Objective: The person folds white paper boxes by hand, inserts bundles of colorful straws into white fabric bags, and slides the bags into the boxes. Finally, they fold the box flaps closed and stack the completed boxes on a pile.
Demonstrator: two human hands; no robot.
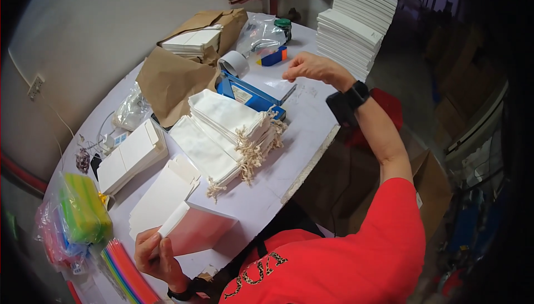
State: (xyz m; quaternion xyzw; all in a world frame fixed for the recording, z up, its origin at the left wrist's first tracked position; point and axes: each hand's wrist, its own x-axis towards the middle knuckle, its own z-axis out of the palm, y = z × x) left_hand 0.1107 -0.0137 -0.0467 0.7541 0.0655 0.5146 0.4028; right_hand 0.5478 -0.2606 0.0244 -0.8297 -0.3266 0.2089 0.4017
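Observation:
My left hand point(158, 253) is closed, fingers and thumb pinching the edge of a folded white card box point(197, 229). The box stands tilted at the near edge of the table, one panel tinted by red light. Behind it, flat white card blanks point(161, 195) lie fanned out. Out to the right, my right hand point(311, 68) hangs over the table with fingers drawn together; whatever they hold, if anything, is too small to make out. Below that hand, a dark blade-like strip juts from a blue box point(250, 95). White cloth drawstring bags point(222, 129) lie stacked beside the blue box.
A tall stack of white boxes point(356, 26) rises at the far right. Along the wall are a brown paper wrap point(175, 79) with card blanks, a tape roll point(233, 64) and another card stack point(130, 157). Colourful pipe-cleaner-like bundles point(130, 273) lie near left.

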